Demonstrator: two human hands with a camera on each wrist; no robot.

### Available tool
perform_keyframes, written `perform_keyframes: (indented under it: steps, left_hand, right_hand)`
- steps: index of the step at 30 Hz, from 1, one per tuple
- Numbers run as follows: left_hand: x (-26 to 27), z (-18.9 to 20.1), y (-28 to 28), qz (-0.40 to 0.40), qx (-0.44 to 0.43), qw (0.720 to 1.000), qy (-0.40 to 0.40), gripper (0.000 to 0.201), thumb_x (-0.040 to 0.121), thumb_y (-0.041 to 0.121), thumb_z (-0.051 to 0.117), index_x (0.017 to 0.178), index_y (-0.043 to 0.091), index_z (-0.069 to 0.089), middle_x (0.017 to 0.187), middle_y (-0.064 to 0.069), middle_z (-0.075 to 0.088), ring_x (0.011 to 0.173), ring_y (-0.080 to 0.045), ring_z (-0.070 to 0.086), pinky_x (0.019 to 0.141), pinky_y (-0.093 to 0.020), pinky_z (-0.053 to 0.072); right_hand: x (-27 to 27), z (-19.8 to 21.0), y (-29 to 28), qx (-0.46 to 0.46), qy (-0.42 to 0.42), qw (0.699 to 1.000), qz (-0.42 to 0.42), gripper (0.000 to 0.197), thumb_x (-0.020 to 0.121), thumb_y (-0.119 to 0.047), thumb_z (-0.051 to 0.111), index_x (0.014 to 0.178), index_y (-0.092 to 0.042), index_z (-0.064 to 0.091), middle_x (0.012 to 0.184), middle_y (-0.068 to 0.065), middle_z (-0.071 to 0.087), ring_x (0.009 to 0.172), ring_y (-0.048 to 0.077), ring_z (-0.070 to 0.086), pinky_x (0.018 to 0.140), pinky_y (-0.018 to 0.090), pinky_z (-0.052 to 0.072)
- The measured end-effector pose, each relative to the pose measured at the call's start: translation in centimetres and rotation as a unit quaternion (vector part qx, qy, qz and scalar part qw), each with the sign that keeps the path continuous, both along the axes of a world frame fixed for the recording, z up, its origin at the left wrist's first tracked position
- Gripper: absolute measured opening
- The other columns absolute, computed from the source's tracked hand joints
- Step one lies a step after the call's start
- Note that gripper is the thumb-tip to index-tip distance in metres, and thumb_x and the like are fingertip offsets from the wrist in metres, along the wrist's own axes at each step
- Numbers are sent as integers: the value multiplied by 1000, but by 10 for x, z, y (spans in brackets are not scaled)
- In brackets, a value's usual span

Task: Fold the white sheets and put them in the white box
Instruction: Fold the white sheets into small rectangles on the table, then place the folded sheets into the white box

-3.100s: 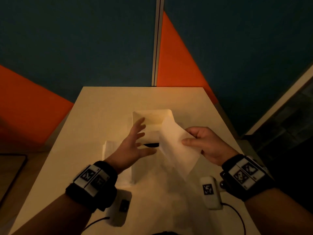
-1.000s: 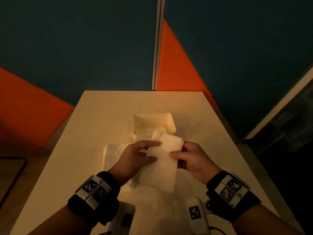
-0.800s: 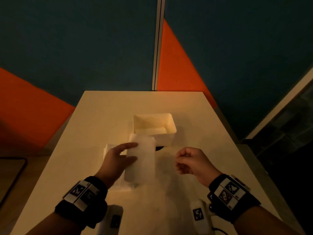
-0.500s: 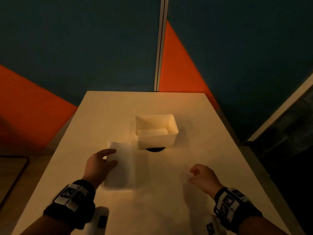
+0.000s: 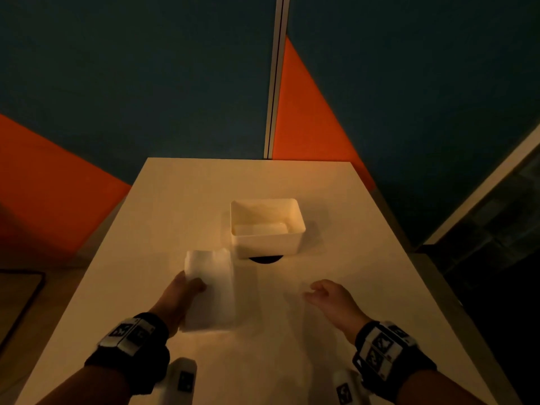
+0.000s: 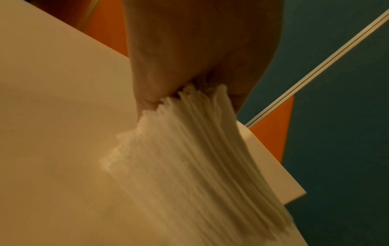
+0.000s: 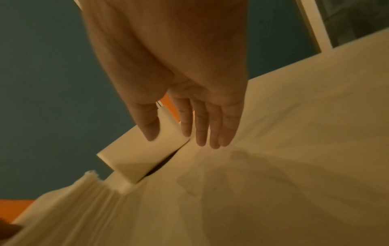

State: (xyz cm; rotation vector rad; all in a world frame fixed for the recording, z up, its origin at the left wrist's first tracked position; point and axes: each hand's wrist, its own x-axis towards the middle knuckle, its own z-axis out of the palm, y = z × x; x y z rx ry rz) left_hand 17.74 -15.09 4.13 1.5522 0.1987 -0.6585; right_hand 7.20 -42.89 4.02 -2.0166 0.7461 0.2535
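A stack of thin white paper sheets point(image 5: 211, 289) is held at its left edge by the left hand point(image 5: 179, 296); in the head view the thumb is laid over the top sheet, while the other fingers are hidden under or behind the stack. In the left wrist view the sheets point(image 6: 189, 166) are seen fanned out from between the thumb and the palm point(image 6: 200, 50), their layered edges blurred, so that single sheets cannot be counted. Whether the stack is fully lying on the pale rectangular tabletop point(image 5: 190, 200) or partly lifted cannot be told.

The right hand point(image 5: 330, 296) is held above the table, well apart from the stack, with nothing in it; its fingers point(image 7: 202, 126) are shown relaxed and nearly straight in the right wrist view, pointing down toward the surface.

The open rectangular white plastic box point(image 5: 267, 247) stands just beyond the stack, near its far right corner, and a pale folded sheet point(image 5: 260, 229) is seen lying on its floor. A dark round patch point(image 5: 266, 259) is partly hidden under the near wall of the box and cannot be identified. The box point(image 7: 134, 158) is cut off by the thumb in the right wrist view.

Black wristbands with square markers point(image 5: 131, 334) are worn on both wrists. Behind the table, dark teal and orange wall panels point(image 5: 146, 83) are visible. The whole scene is dimly lit.
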Motion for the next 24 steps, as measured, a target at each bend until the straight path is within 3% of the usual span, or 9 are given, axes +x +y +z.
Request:
perform_keyframes:
  steps: [3, 6, 8, 10, 13, 16, 18, 21, 24]
  left_hand:
    - [-4, -3, -11, -9, 2, 1000, 7, 64, 59, 27, 62, 120, 11, 53, 111, -23, 62, 101, -44, 59, 83, -53, 53]
    - [-7, -6, -20, -36, 2, 999, 21, 71, 59, 31, 64, 126, 15, 47, 115, -18, 61, 103, -40, 59, 86, -57, 51]
    - [-11, -3, -30, -60, -14, 998, 30, 76, 56, 32, 67, 127, 19, 44, 118, -16, 59, 105, -38, 57, 82, -52, 53]
    - [-17, 0, -41, -82, -31, 995, 41, 74, 58, 28, 65, 127, 22, 39, 120, -14, 56, 106, -35, 56, 78, -45, 53]
    - [-23, -1, -55, -101, -52, 992, 53, 73, 63, 24, 64, 130, 24, 36, 122, -13, 55, 108, -34, 55, 79, -44, 53]
    - [-26, -6, -69, -74, -34, 995, 61, 60, 77, 17, 62, 131, 19, 36, 123, -16, 55, 108, -36, 56, 87, -51, 52]
    - [-26, -11, -78, -61, -26, 996, 67, 62, 72, 20, 62, 130, 17, 38, 121, -18, 56, 107, -37, 57, 88, -57, 50]
    - [-29, -9, -90, -50, -28, 996, 65, 57, 74, 21, 59, 127, 18, 38, 120, -16, 56, 106, -36, 57, 88, -56, 51]
    - [-33, -7, -99, -53, -33, 997, 50, 49, 87, 10, 51, 130, 25, 33, 121, -12, 53, 109, -33, 54, 93, -54, 48]
  right_hand:
    - [7, 3, 11, 36, 4, 999, -9, 48, 87, -39, 62, 127, -14, 52, 124, 3, 55, 113, 20, 54, 93, 33, 47]
    - [14, 2, 18, 69, 0, 998, -14, 50, 85, -45, 61, 125, -16, 54, 123, 2, 57, 108, 18, 55, 92, 34, 46]
    - [18, 3, 23, 93, -10, 995, -15, 52, 84, -48, 62, 124, -15, 55, 120, 2, 58, 104, 16, 54, 87, 32, 45]
    - [20, 4, 28, 116, -7, 993, -22, 56, 83, -48, 62, 127, -15, 52, 123, 2, 57, 110, 18, 54, 90, 32, 45]
    - [22, 0, 35, 136, 0, 990, -24, 59, 79, -55, 63, 124, -18, 52, 125, 2, 55, 112, 18, 53, 96, 36, 44]
    - [22, -6, 40, 154, 4, 988, -24, 50, 77, -57, 61, 111, -21, 54, 117, 3, 59, 102, 18, 55, 84, 34, 47]
    - [22, -7, 41, 174, 1, 984, -28, 45, 77, -54, 62, 101, -17, 58, 107, 4, 63, 94, 20, 60, 75, 34, 50]
    - [23, -7, 43, 195, 6, 980, -46, 70, 55, -63, 63, 106, -16, 57, 107, 7, 65, 95, 24, 65, 79, 42, 57]
    - [25, -9, 44, 189, -3, 981, -41, 80, 49, -63, 58, 116, -21, 54, 112, 4, 64, 101, 24, 63, 90, 46, 53]
